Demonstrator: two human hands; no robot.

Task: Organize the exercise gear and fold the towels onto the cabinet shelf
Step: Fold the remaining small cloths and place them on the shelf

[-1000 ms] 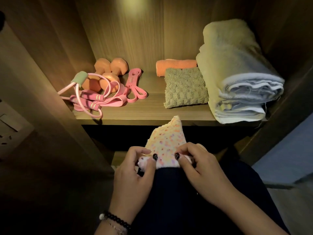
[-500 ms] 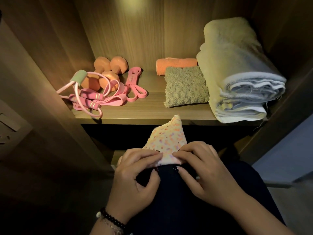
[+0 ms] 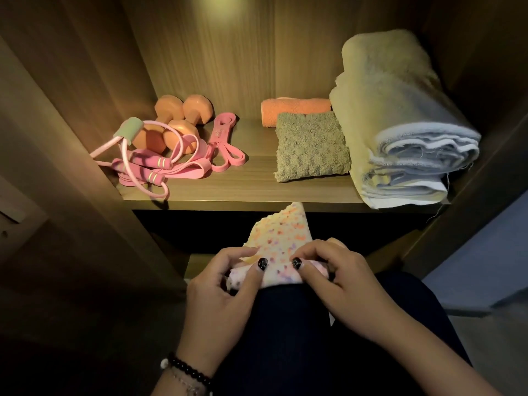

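A small speckled towel (image 3: 281, 238) lies over my dark-clad knee, one corner pointing up toward the shelf. My left hand (image 3: 220, 298) and my right hand (image 3: 340, 284) both pinch its near edge, thumbs on top and close together. On the wooden shelf (image 3: 251, 190) sit orange dumbbells (image 3: 177, 121), a pink jump rope (image 3: 143, 164) and pink resistance bands (image 3: 223, 150) at the left. A folded orange towel (image 3: 294, 108), a folded olive towel (image 3: 311, 147) and a big folded pale yellow towel (image 3: 400, 121) fill the right side.
Wooden cabinet walls close in at left (image 3: 71, 124) and right (image 3: 485, 67). A lower shelf (image 3: 197, 264) shows dimly under the lit one. Bare shelf board lies between the bands and the olive towel.
Both hands have shifted their hold on the towel's near edge: the fingers lay flat over it half a second ago, and the thumbs now pinch it from above.
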